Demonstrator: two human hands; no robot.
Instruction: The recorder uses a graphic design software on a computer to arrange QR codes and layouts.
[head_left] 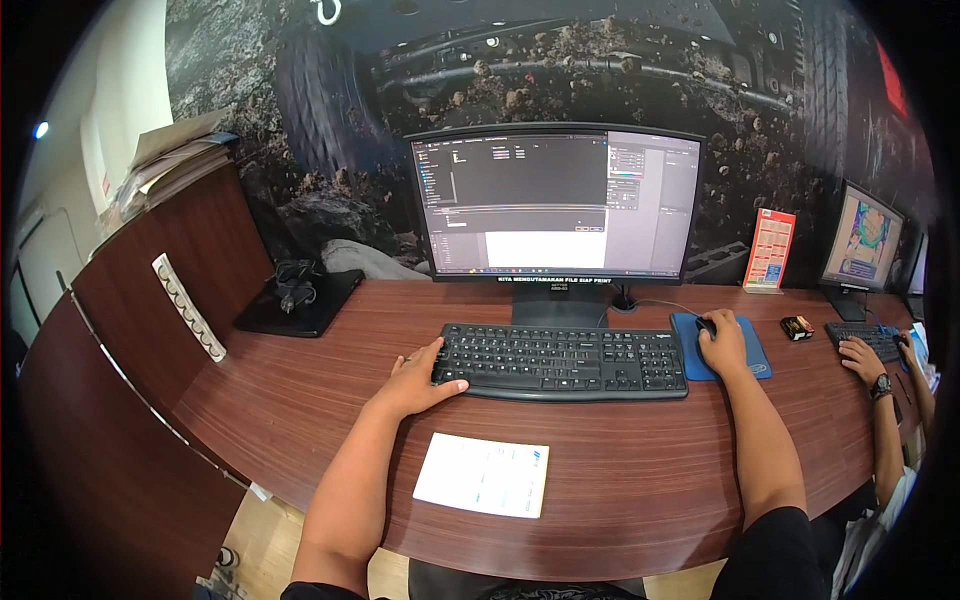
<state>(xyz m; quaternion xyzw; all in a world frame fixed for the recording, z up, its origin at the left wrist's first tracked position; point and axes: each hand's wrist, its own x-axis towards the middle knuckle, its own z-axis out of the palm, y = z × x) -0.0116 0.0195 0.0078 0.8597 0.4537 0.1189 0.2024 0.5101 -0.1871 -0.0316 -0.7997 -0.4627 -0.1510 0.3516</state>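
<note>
My left hand rests at the left end of a black keyboard, thumb stretched along its front edge and fingers apart at its side. On a blue mouse pad to the right, my right hand is wrapped over a dark computer mouse, which it mostly hides. Behind the keyboard stands a wide monitor, with a dark file window open over a lighter editing program. A white printed paper pad lies on the desk nearer to me, between my forearms.
A black laptop with a coiled cable on it lies at the back left, beside a wooden partition topped with papers. A red desk calendar and a small dark box stand right. Another person's hands work at a second keyboard.
</note>
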